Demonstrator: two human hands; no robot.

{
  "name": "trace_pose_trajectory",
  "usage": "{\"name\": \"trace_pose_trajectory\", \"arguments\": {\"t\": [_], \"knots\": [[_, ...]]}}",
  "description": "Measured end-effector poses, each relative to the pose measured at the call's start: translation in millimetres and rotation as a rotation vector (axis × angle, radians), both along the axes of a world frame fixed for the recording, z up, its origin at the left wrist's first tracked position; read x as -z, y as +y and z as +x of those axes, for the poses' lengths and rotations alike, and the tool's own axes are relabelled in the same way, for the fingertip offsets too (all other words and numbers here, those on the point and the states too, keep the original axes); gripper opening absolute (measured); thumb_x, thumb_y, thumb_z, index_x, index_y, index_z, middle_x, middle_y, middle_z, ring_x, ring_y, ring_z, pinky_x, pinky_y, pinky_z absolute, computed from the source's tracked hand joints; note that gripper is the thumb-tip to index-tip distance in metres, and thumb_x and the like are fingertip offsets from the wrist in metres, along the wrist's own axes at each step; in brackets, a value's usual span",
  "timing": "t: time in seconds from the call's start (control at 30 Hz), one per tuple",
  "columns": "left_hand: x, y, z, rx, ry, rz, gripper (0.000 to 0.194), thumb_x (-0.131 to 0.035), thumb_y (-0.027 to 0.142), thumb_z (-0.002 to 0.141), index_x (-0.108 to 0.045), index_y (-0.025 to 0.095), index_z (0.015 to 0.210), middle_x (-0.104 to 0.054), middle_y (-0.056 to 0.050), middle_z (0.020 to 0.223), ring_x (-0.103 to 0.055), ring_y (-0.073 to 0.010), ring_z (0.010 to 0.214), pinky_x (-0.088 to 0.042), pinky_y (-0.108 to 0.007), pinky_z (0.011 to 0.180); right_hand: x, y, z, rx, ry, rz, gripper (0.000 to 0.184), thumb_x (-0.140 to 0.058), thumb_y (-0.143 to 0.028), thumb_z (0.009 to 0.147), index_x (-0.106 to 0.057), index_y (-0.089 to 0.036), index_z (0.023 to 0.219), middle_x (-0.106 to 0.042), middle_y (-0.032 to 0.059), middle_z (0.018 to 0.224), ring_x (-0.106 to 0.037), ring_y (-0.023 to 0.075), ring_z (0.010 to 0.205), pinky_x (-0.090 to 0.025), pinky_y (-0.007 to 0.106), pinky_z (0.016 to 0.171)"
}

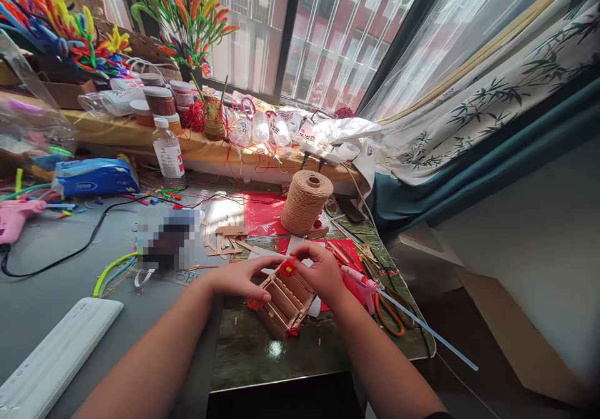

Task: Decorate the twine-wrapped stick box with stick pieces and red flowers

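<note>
A small open box built of wooden craft sticks (284,303) sits tilted on the dark, wood-patterned mat in front of me. My left hand (241,276) grips its left side, the thumb along the near edge and the fingers behind. With thumb and index finger, my right hand (322,274) pinches a red flower with a yellow centre (287,267) at the box's far corner. I cannot tell whether the flower is fixed there. An orange-red flower (255,304) shows at the left corner, and a dark red piece (293,332) at the near corner.
Right of my hands lie a pink glue gun (363,278) with a long glue stick and orange-handled scissors (389,319). Behind stand a twine spool (307,201) and loose craft sticks (229,237). A water bottle (169,153), another glue gun (19,219) and a white device (60,356) are leftward.
</note>
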State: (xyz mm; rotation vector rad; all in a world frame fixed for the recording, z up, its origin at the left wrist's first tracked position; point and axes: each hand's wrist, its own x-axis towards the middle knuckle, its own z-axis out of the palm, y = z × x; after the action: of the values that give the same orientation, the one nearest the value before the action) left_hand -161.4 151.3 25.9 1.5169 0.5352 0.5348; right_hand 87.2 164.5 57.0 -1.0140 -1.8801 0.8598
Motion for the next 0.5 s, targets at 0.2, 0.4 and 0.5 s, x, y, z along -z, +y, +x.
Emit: {"name": "trace_pose_trajectory", "arguments": {"t": [0.2, 0.4, 0.5], "knots": [[-0.5, 0.0, 0.4, 0.000, -0.007, -0.005, 0.094, -0.086, 0.042, 0.078, -0.039, 0.030, 0.158, -0.035, -0.010, 0.167, -0.040, -0.0375, 0.150, -0.036, -0.051, 0.123, -1.4, 1.3, 1.1, 0.004, -0.089, 0.049, 0.003, -0.072, -0.025, 0.090, -0.072, -0.023, 0.092, -0.074, 0.0037, 0.086, -0.069, 0.0212, 0.081, -0.057, 0.034, 0.077], [1.0, -0.2, -1.2, -0.019, 0.026, 0.025, 0.092, -0.086, 0.043, 0.078, -0.041, 0.028, 0.157, -0.039, -0.010, 0.165, -0.041, -0.0369, 0.149, -0.034, -0.051, 0.124, -1.0, 1.9, -1.0, 0.011, -0.084, 0.036, 0.002, -0.071, -0.024, 0.090, -0.070, -0.023, 0.090, -0.073, 0.0026, 0.084, -0.069, 0.0201, 0.078, -0.056, 0.032, 0.075], [2.4, 0.1, -1.1, -0.024, 0.026, 0.027, 0.093, -0.086, 0.043, 0.077, -0.040, 0.029, 0.157, -0.035, -0.009, 0.167, -0.036, -0.0369, 0.152, -0.034, -0.050, 0.124, -2.1, 2.0, -1.7, -0.022, -0.163, 0.052, 0.003, -0.071, -0.022, 0.091, -0.072, -0.023, 0.088, -0.073, 0.0022, 0.083, -0.068, 0.0198, 0.078, -0.054, 0.031, 0.073]]}}
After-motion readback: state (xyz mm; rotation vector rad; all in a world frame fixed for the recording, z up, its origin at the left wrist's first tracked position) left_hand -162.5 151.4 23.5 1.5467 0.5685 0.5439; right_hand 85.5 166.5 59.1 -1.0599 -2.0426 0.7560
